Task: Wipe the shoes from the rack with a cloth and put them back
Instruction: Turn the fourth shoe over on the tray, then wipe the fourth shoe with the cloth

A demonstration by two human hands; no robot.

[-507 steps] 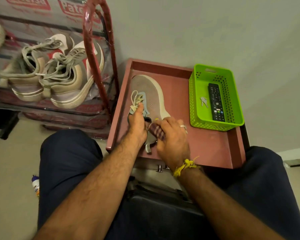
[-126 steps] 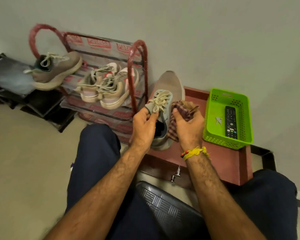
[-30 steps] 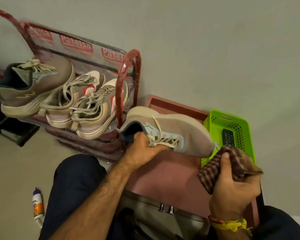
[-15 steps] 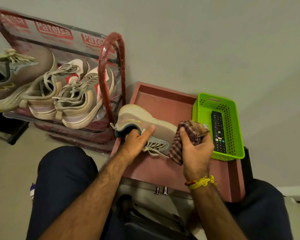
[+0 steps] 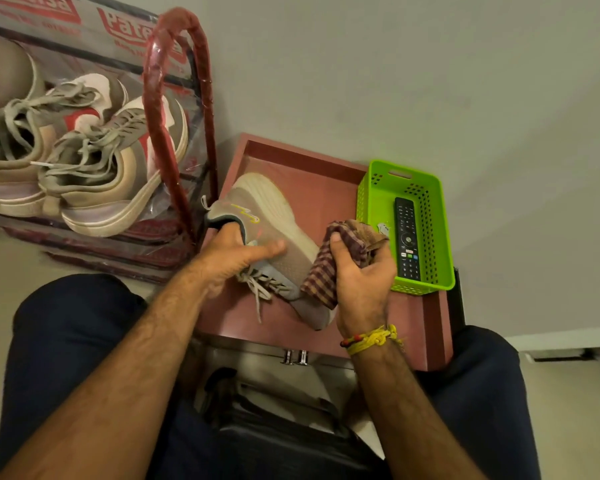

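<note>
The wiping step looks to be in hand: the shoe (image 5: pixel 274 237) lies tipped on its side on the red tray (image 5: pixel 378 327), just right of the rack (image 5: pixel 177 109), sole turned toward the wall and toe toward the person. The left hand (image 5: pixel 232 254) grips it at the collar, fingers tucked inside the opening and thumb laid along the upper. The right hand (image 5: pixel 361 275) holds the cloth (image 5: pixel 329 265) bunched in curled fingers, thumb on top, pressed against the forefoot. The next move probably calls for drawing the cloth along the upper and the sole edge while the left hand keeps the shoe steady, then setting it back on the rack beside the pair (image 5: pixel 84 154) there. The upper is soft grey-brown knit with a yellow squiggle, the sole pale, ridged foam, and the laces hang loose. The cloth is limp checked weave. Right of the tray's shoe sits a stiff perforated green basket (image 5: pixel 371 202) holding a remote (image 5: pixel 407 237).
</note>
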